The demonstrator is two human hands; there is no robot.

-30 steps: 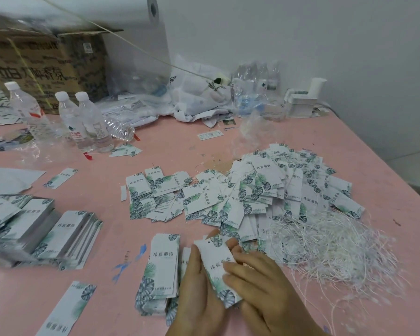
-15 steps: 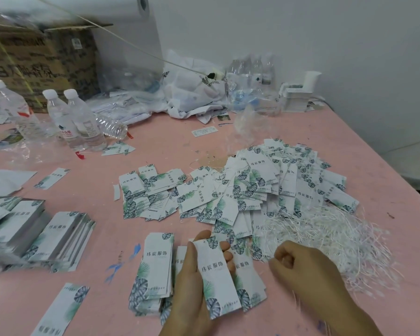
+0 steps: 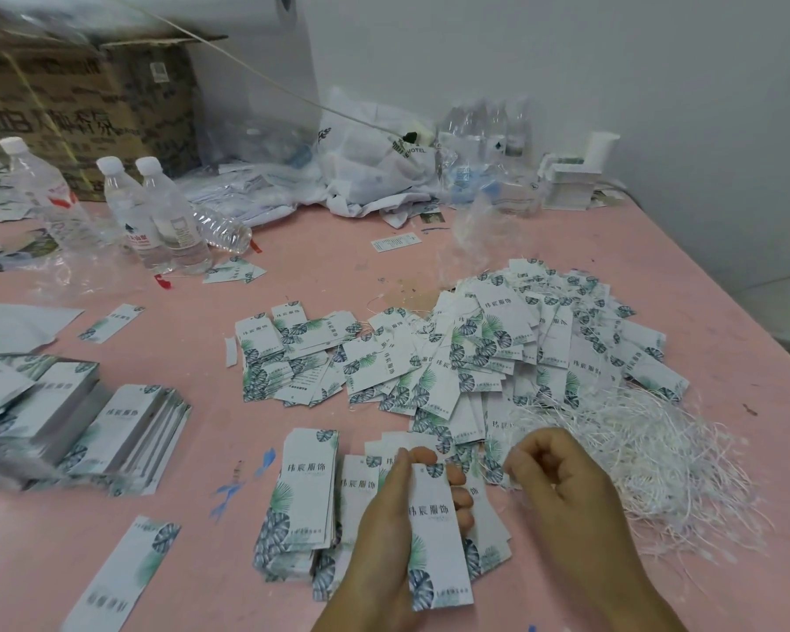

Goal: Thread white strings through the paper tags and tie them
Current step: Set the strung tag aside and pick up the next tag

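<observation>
While the left hand (image 3: 384, 531) grips one paper tag (image 3: 436, 535) upright, long axis running away from the person, the right hand (image 3: 562, 485) hovers just right of its top end, fingers (image 3: 527, 458) curled; whether they pinch a string from the white strings (image 3: 648, 453) on the tabletop (image 3: 201, 285) beside it, I cannot tell.

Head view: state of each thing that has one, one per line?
left hand: grips one paper tag, upright.
right hand: fingers curled at the string pile's edge; a pinched string can't be confirmed.
white strings: loose tangled heap.
tag pile: scattered, overlapping.
stacked tags: neat stacks, leaning.
water bottles: upright, capped.
</observation>
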